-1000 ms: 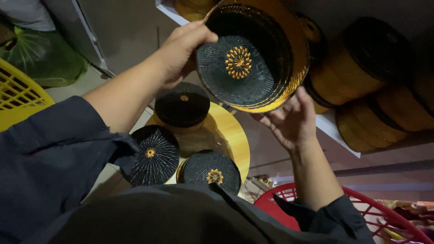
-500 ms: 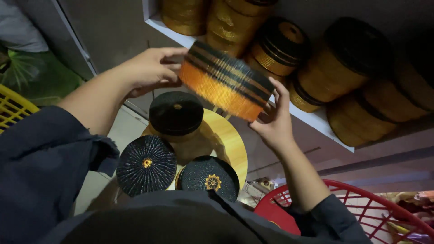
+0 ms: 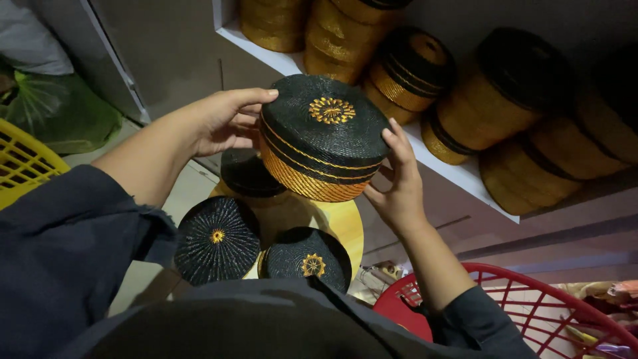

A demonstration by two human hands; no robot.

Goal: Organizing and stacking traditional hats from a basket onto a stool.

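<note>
The woven cap (image 3: 322, 143) has a black top with a gold flower-like rosette at its centre, thin gold lines below the rim, and a side band of orange-gold ribbing. Three caps lower down are black too: one (image 3: 217, 239) with fine radiating pale stripes and a small gold centre, one (image 3: 306, 259) with a gold rosette, one (image 3: 249, 174) plain. The stool (image 3: 335, 223) under them is yellow. Shelf caps (image 3: 492, 100) are gold and black. One basket (image 3: 531, 306) is red, another (image 3: 23, 166) yellow. Sleeves (image 3: 60, 252) are dark blue.
</note>
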